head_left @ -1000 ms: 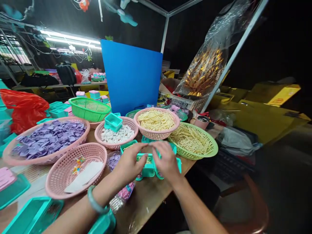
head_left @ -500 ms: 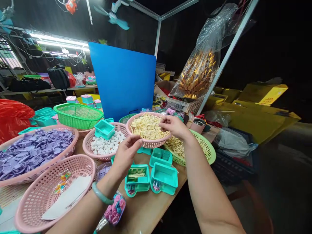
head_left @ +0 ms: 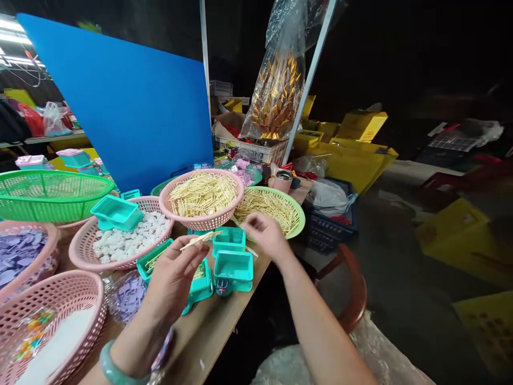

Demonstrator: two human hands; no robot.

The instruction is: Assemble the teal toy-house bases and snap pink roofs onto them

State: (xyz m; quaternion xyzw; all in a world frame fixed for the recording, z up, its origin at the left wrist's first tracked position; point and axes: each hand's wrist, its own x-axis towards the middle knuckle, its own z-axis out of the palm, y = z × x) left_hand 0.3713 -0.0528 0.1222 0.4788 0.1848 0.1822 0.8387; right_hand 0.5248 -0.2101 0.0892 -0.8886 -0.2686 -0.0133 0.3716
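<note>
The counter [head_left: 224,326] carried a crowd of baskets, and the largest things near the hands were the pink basket of pale sticks [head_left: 202,199] and the green basket of sticks [head_left: 272,209] just beside it. In front of these stood the small teal trays [head_left: 231,255], two close together and open at the top, with a third tray [head_left: 160,259] partly behind the left hand [head_left: 174,278].

The left hand's grip was narrow, thumb and fingers pinched on a small bundle of sticks [head_left: 200,239] that lay nearly level above the trays. The right hand [head_left: 264,233] hovered at the near rim of the green basket, fingers curled inward; whether it held any sticks could not be told, since the back of the hand faced the camera.

The sticks looked thin, light and stiff, likely to snap if bent and to slip loose if pinched slackly; a hold near the middle of the bundle, as here, would seem to keep them together. The trays looked like light, rigid plastic, easy to nudge aside.

The third tray's contents were mostly hidden by the left hand, and small coloured pieces at the front of the trays were too small to identify. The pink baskets at the left edge were cut off.
</note>
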